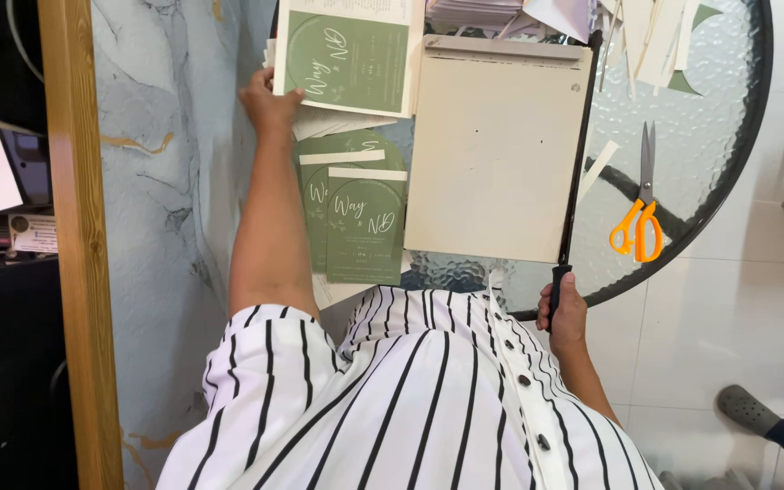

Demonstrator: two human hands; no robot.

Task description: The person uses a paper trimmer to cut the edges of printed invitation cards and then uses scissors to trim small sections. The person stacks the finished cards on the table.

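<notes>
Green card (347,59) in left hand (268,102)

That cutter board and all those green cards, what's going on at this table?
A person in a striped shirt stands at a round glass table. Their right hand grips the black handle of a beige paper trimmer, its blade arm lying down along the board's edge. Their left hand holds a green printed card beside the board. More green cards lie stacked nearby, with orange-handled scissors and paper offcuts on the glass.

A round textured-glass table (728,109) stands on pale floor tiles (755,299) beside a grey marbled wall (156,181) with wooden trim (79,245).
</notes>
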